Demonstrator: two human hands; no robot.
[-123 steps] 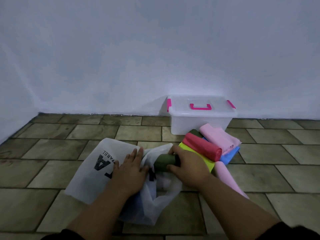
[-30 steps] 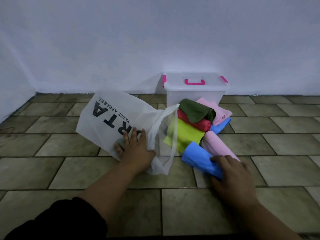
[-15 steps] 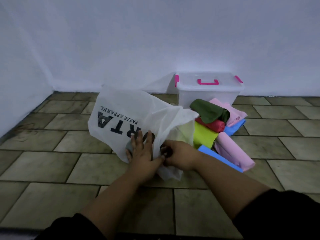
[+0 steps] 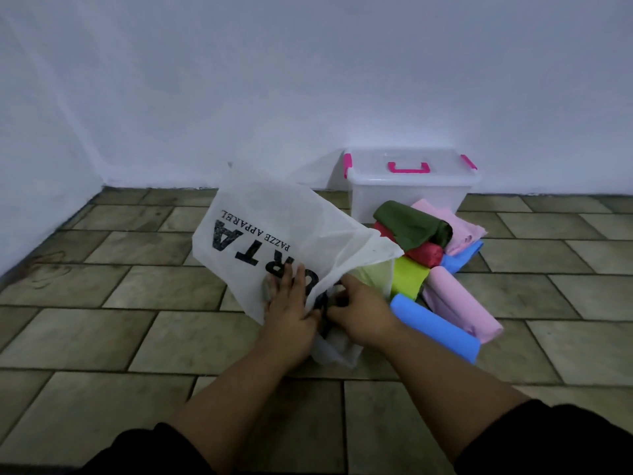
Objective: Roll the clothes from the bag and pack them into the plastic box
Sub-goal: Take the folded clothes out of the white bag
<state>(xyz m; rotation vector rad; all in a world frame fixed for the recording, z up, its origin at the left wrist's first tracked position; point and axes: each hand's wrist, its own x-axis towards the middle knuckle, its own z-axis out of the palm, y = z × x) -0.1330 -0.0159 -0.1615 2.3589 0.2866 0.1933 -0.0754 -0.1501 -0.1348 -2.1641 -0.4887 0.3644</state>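
- Your left hand [image 4: 291, 311] presses flat-fingered on the bag [image 4: 274, 228].
- Your right hand [image 4: 359, 315] pinches its mouth.
- Rolled clothes [image 4: 455, 303] lie at two o'clock from your hands, with the plastic box [image 4: 407, 197] behind them, lidded.

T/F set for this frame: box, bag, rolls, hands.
1. The plastic box has its lid on. True.
2. The dark green roll lies inside the box. False: it lies on the red roll, outside the box.
3. The left hand and the right hand are both at the white bag. True.
4. The right hand holds the blue roll. False: it lies on the floor, unheld.
5. The bag's lettering is pink. False: black.
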